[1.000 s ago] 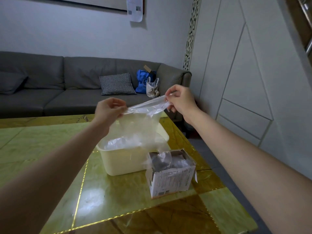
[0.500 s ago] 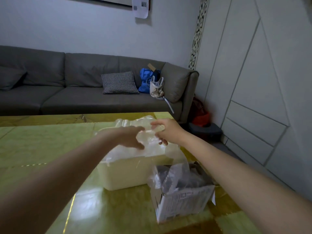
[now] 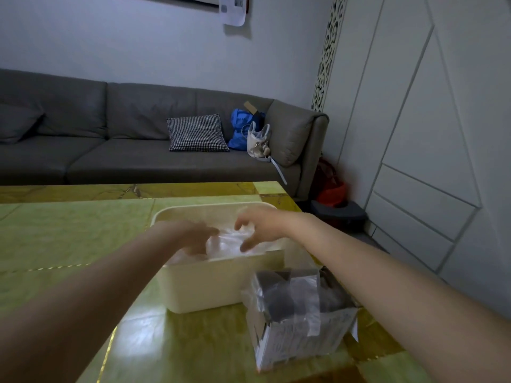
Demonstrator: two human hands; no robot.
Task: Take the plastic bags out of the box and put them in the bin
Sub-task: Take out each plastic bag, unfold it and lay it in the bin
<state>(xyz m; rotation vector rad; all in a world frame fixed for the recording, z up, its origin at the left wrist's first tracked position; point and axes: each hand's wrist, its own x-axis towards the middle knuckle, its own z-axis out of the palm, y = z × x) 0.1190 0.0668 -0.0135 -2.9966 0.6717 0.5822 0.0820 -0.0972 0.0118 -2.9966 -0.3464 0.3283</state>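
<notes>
Clear plastic bags (image 3: 229,244) are lying crumpled inside the cream plastic bin (image 3: 204,283), which is sitting on the green and gold worktop (image 3: 69,239). Both hands are reaching down into the bin from the near side. The left hand (image 3: 190,233) is lying on the left part of the plastic, but motion blur is hiding its fingers, so I cannot tell whether they are gripping the film or only pressing on it. The right hand (image 3: 262,225) is hovering over the right part of the plastic with its fingers (image 3: 246,246) spread and loosely bent, the tips touching or nearly touching the film; it is not plainly pinching anything. Just in front of the bin's right corner, an open cardboard box (image 3: 301,338) with printed sides is standing on the worktop, and more clear plastic (image 3: 287,297) over dark contents is bulging out of its top. Beyond the bin, past the far edge of the worktop, a grey sofa (image 3: 110,139) is running along the wall, carrying a black and white checked cushion (image 3: 197,133), a blue bag (image 3: 243,128) and a pale handbag (image 3: 258,140) near its right arm. To the right of the sofa, something red (image 3: 331,192) is sitting on the floor beside white panelled doors (image 3: 428,161).
</notes>
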